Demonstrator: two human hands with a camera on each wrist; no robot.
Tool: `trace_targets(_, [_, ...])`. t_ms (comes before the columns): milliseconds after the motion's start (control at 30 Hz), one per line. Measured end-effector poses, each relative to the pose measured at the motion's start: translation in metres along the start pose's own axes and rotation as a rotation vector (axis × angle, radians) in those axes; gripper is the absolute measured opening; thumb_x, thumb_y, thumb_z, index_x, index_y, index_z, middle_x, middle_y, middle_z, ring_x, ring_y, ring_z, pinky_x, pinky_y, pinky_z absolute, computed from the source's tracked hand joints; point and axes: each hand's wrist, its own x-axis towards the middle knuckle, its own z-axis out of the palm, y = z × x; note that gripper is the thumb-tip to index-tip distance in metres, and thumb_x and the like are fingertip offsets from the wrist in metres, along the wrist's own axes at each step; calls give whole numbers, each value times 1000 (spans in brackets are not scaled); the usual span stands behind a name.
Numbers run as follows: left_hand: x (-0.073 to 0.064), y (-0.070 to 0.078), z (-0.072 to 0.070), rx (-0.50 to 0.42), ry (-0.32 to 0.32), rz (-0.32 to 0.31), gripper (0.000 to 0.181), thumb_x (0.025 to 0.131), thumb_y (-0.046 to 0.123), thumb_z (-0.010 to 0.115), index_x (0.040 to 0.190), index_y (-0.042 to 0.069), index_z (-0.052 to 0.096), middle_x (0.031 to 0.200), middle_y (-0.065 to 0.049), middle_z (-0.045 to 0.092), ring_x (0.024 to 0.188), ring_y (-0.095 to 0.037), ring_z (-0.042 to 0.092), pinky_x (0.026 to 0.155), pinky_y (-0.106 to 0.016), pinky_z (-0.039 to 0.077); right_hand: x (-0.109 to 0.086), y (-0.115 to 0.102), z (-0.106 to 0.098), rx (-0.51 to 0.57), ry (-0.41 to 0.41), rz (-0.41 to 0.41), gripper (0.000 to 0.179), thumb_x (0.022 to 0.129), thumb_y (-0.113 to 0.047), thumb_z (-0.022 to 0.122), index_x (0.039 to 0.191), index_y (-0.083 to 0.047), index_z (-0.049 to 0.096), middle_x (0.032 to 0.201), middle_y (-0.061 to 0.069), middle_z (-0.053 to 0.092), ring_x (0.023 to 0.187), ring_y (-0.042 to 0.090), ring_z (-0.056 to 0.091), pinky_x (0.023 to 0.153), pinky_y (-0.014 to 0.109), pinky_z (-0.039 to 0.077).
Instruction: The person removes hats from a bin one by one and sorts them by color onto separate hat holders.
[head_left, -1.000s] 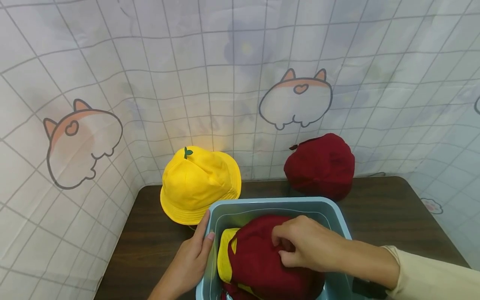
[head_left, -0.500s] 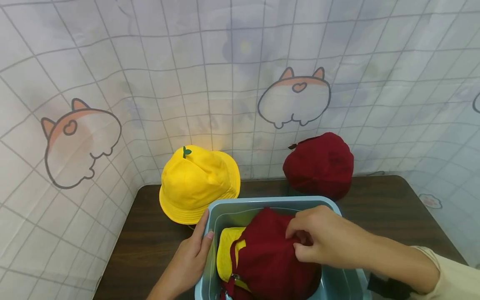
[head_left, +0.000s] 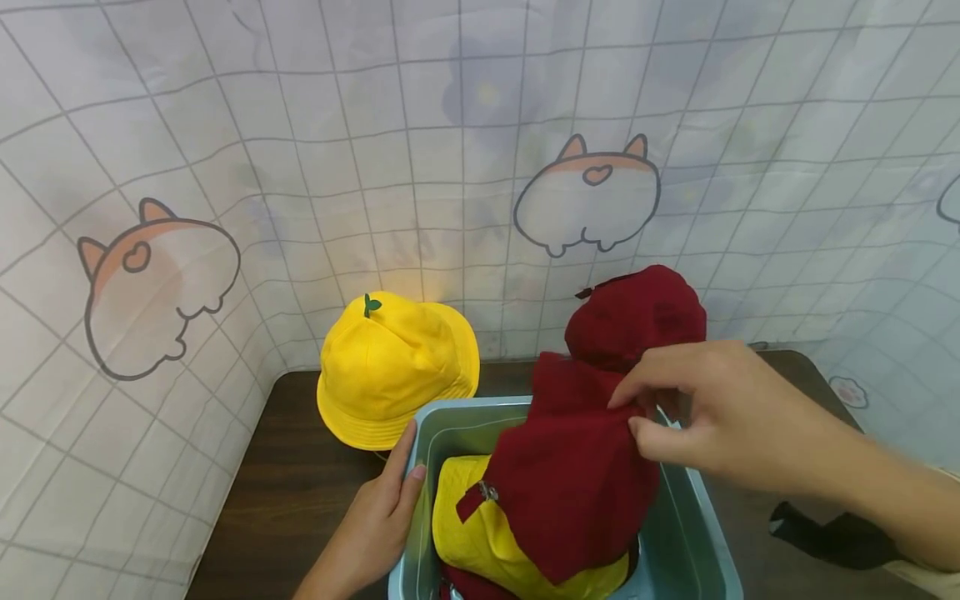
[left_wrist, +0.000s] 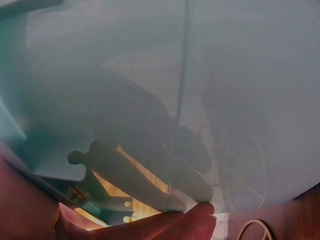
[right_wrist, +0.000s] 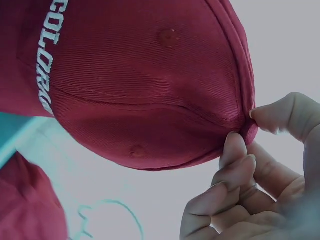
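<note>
My right hand (head_left: 720, 417) pinches a maroon baseball cap (head_left: 570, 475) between thumb and fingers, over the blue plastic bin (head_left: 701, 508). White letters run across the cap's front in the right wrist view, where my fingertips (right_wrist: 235, 145) squeeze its fabric. A strap with a metal buckle hangs off its left side. Beneath it in the bin lies a yellow hat (head_left: 468, 525), partly covered, with more maroon fabric (head_left: 476, 586) below. My left hand (head_left: 371, 517) grips the bin's left rim. Close up in the left wrist view are the bin's shiny wall (left_wrist: 125, 100) and the left fingers (left_wrist: 195, 220).
A yellow bucket hat (head_left: 397, 367) with a green sprout stands on the dark wooden table (head_left: 262, 467) behind the bin. Another maroon cap (head_left: 637, 312) sits at the back right. A checked curtain (head_left: 420, 167) with cartoon animals surrounds the table on three sides.
My right hand has lifted the maroon cap up and away toward the back right, exposing more of the yellow hat in the bin. My left hand stays on the rim.
</note>
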Motion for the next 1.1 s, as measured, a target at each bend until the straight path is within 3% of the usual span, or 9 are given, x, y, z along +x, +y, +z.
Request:
trace_targets(300, [0,2,1,13,17,14,58,111,36,42,165,28,20,142,-18,61,118,-24,64,104,-54,49,13,-7,-54,-187,147,70,43,80,-3,80,95,-43,72,73,-27,59,67,-3,50,56,16,42])
trace_targets(400, [0,3,1,17,21,18,58,111,36,42,165,28,20,143,-19,60,122,-25,63,105,-54,48,19,-2,-67,-255,189,97,34,84,-7,78,95,-38,73,73,-24,62,67,-2,50,56,15,42])
trace_targets(500, [0,3,1,16,18,15,58,111,35,42,165,27,20,143,-19,60,121,-25,63,104,-54,49,28,7,-78,-293,205,165,18,89,-14,76,102,-26,77,80,-13,70,71,8,55,54,16,44])
trace_targets(733, [-1,4,1,16,10,6,58,112,34,41,165,25,20,142,-20,60,120,-26,63,103,-54,49,56,33,-103,-323,199,281,26,94,-24,69,114,-9,77,99,15,77,79,27,63,55,16,47])
trace_targets(867, [-1,3,1,12,10,12,58,112,36,41,165,25,19,144,-20,59,123,-26,62,105,-55,48,71,42,-112,-353,184,313,32,95,-27,65,117,-6,76,101,19,77,82,29,62,55,18,46])
trace_targets(1100, [-1,3,1,12,12,15,58,112,37,40,165,25,19,144,-20,58,123,-26,62,105,-54,48,98,54,-111,-369,108,329,34,95,-27,62,117,-4,76,97,19,76,89,32,61,59,32,47])
